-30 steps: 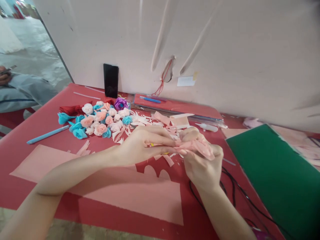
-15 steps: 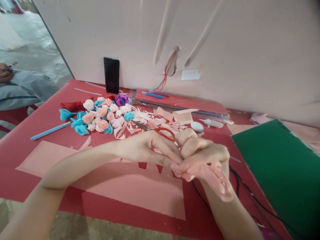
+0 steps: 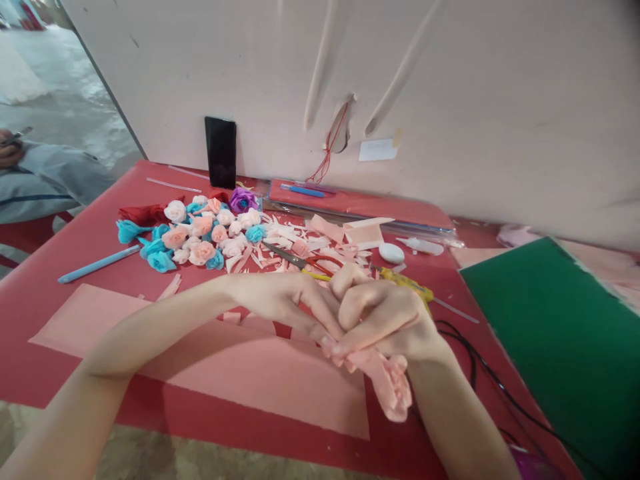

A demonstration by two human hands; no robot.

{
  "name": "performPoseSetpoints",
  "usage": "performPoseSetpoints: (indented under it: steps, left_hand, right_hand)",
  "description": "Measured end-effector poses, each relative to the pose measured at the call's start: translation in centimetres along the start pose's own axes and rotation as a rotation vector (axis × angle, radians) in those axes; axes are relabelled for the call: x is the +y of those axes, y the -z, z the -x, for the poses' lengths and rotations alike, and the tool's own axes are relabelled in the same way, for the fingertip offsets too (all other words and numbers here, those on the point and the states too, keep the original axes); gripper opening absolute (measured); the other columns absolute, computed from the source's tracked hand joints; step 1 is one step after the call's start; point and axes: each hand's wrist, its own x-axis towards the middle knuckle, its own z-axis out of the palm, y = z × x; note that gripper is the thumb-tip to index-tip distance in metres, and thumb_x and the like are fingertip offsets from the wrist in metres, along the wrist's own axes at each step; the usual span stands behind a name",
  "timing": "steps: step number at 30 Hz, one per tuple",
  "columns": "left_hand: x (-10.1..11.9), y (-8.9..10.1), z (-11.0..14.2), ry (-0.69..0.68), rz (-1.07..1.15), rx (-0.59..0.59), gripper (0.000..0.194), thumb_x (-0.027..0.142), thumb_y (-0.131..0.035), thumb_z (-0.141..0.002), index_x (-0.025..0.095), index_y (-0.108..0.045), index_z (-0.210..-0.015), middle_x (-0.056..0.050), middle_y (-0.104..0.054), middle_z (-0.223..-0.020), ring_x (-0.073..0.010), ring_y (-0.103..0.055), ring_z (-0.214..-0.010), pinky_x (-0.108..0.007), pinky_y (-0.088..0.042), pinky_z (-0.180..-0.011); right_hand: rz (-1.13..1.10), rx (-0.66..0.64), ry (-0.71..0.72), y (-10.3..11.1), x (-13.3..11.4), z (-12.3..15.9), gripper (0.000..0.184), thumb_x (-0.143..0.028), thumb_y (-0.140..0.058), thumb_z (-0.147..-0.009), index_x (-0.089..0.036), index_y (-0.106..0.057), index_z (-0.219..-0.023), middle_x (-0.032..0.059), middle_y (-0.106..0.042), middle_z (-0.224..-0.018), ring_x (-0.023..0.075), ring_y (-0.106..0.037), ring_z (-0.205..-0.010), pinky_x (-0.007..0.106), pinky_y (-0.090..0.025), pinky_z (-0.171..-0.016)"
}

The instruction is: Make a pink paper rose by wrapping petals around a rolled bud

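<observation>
Between my two hands is a pink paper flower [image 3: 387,387], its ruffled head tilted down toward me and its narrow base pinched in my fingers. My left hand [image 3: 287,303] comes in from the left, with its closed fingertips on the base. My right hand [image 3: 385,310] has its fingers curled and pressed on the same base. Beneath them lies a large sheet of pink crepe paper [image 3: 260,387]. Just behind the hands are scissors [image 3: 287,255] with orange-red handles and a yellow glue gun [image 3: 410,283], partly hidden by my right hand.
A pile of paper flowers [image 3: 200,233] and pink paper scraps [image 3: 285,233] covers the middle back. A phone [image 3: 221,153] leans on the wall. A green board [image 3: 555,347] lies right, near a black cable [image 3: 495,380]. At far left sits a person [image 3: 50,177].
Both hands have shifted slightly left with the flower, whose head has turned further downward. The yellow glue gun now shows behind my right hand.
</observation>
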Motion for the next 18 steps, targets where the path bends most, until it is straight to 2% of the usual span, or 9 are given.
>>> performPoseSetpoints:
  steps: [4, 8, 11, 15, 18]
  left_hand:
    - [-0.3, 0.3, -0.1, -0.024, -0.016, -0.061, 0.016, 0.025, -0.062, -0.080, 0.020, -0.076, -0.073, -0.002, -0.070, -0.070, -0.0108, -0.062, -0.073, -0.016, -0.048, -0.073]
    - [-0.5, 0.7, 0.1, -0.035, -0.088, -0.115, 0.019, 0.024, -0.060, -0.082, 0.020, -0.076, -0.071, -0.002, -0.070, -0.071, -0.0110, -0.060, -0.071, -0.017, -0.047, -0.072]
    - [-0.5, 1.1, 0.3, -0.022, -0.109, -0.106, 0.016, 0.022, -0.062, -0.080, 0.021, -0.075, -0.073, -0.002, -0.070, -0.074, -0.0116, -0.059, -0.072, -0.018, -0.047, -0.075]
    - [-0.1, 1.2, 0.5, -0.046, -0.224, -0.013, 0.015, 0.014, -0.060, -0.080, 0.019, -0.074, -0.079, -0.004, -0.069, -0.087, -0.0141, -0.060, -0.088, -0.024, -0.045, -0.088]
    - [0.3, 0.8, 0.5, -0.080, -0.369, 0.159, 0.014, 0.008, -0.059, -0.079, 0.014, -0.070, -0.085, -0.006, -0.066, -0.091, -0.0133, -0.059, -0.089, -0.024, -0.047, -0.086]
  right_hand:
    - [0.039, -0.059, 0.025, -0.2, -0.1, -0.1, 0.017, -0.028, -0.055, -0.086, -0.028, -0.071, -0.091, -0.0017, -0.057, -0.060, 0.0136, -0.042, -0.070, 0.028, -0.042, -0.066]
    - [0.093, -0.045, 0.067, -0.8, -0.4, -0.5, 0.025, -0.031, -0.051, -0.088, -0.018, -0.071, -0.080, -0.0006, -0.054, -0.057, 0.0115, -0.040, -0.068, 0.027, -0.040, -0.064]
    - [0.138, -0.030, 0.073, -1.0, -0.5, -0.6, 0.026, -0.029, -0.050, -0.089, -0.015, -0.070, -0.080, -0.0001, -0.055, -0.057, 0.0111, -0.040, -0.068, 0.026, -0.040, -0.063]
    - [0.235, 0.029, 0.078, -0.6, -0.4, -0.3, 0.019, -0.024, -0.052, -0.088, -0.018, -0.070, -0.085, -0.0007, -0.055, -0.059, 0.0118, -0.040, -0.069, 0.027, -0.040, -0.064]
    - [0.332, 0.088, 0.091, 0.0, -0.5, 0.1, 0.018, -0.023, -0.052, -0.088, -0.021, -0.070, -0.091, -0.0002, -0.055, -0.061, 0.0135, -0.041, -0.071, 0.029, -0.041, -0.066]
